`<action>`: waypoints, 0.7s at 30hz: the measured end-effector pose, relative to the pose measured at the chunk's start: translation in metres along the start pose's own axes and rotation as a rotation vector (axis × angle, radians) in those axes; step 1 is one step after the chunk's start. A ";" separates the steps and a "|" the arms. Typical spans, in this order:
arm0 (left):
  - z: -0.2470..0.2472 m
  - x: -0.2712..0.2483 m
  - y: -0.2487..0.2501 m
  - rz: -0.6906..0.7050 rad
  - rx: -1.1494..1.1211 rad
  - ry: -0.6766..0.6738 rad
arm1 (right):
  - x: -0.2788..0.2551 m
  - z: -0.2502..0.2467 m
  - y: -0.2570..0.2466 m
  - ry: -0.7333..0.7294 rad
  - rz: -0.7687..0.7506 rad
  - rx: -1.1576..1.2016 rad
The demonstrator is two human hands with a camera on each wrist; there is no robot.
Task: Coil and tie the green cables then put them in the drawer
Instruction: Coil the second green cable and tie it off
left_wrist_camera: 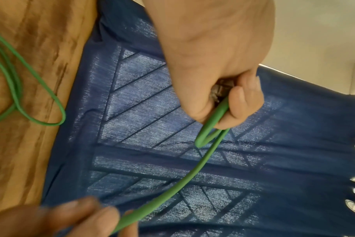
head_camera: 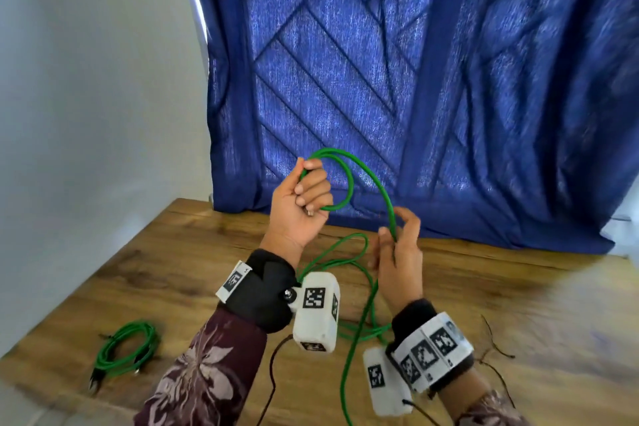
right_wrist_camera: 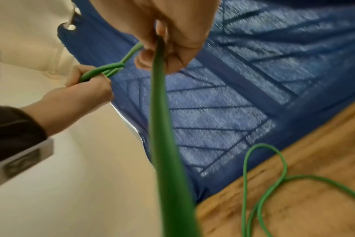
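My left hand (head_camera: pixel 304 197) is raised above the wooden table (head_camera: pixel 518 304) and grips a small loop of the green cable (head_camera: pixel 349 183), with the metal plug end tucked in its fist (left_wrist_camera: pixel 219 91). From that loop the cable arcs right and down into my right hand (head_camera: pixel 397 245), whose thumb and fingers pinch it (right_wrist_camera: pixel 158 48). The slack of the same cable (right_wrist_camera: pixel 263 184) lies in loose loops on the table below my wrists. A second green cable (head_camera: pixel 126 346), coiled, lies on the table at the front left.
A blue patterned curtain (head_camera: pixel 415 79) hangs behind the table, with a pale wall (head_camera: pixel 86 114) on the left. Thin dark wire ties (head_camera: pixel 494 346) lie on the table at the right. No drawer is in view.
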State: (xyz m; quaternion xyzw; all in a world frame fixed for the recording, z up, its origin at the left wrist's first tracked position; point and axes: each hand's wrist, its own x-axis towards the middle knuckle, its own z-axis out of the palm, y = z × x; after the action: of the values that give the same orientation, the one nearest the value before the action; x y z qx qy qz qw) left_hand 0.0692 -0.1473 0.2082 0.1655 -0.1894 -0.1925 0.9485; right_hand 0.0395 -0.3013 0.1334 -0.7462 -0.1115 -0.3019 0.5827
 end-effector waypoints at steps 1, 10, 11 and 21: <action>0.001 0.001 0.004 0.020 0.004 0.021 | -0.009 0.001 -0.003 0.022 0.033 0.054; 0.010 0.000 0.008 0.176 0.126 0.247 | -0.029 -0.003 -0.006 -0.071 -0.153 -0.480; 0.012 0.000 0.008 0.222 0.151 0.305 | -0.031 -0.005 -0.009 -0.155 -0.142 -0.526; -0.001 0.005 0.015 0.328 0.250 0.150 | -0.053 -0.003 -0.020 -0.323 -0.227 -0.525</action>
State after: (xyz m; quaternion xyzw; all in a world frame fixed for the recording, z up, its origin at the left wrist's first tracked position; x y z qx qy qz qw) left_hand 0.0782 -0.1365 0.2149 0.2626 -0.1650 0.0022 0.9507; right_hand -0.0143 -0.2879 0.1190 -0.8921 -0.2034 -0.2609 0.3077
